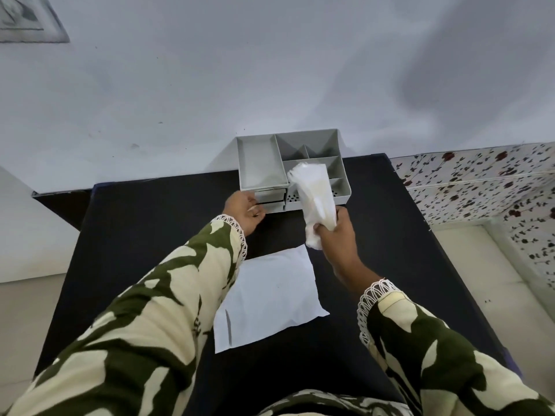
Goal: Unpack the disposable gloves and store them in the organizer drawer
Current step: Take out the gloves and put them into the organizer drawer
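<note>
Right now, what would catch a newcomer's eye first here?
Probably the bunch of clear disposable gloves raised in the right hand, in front of the grey organizer at the black table's far edge. Next, the left hand reaching its small drawers, and the white packet lying mid-table.

Bunch of thin, translucent white disposable gloves (313, 196), crumpled and standing roughly upright, pinched at the lower end, raised in front of the organizer's right half. Grey plastic organizer (261, 163) at the far edge of the black surface, against the wall: long open tray on the left, smaller divided compartments on the right. Two small stacked drawers (270, 199) under the left tray, fronts near closed.
</note>
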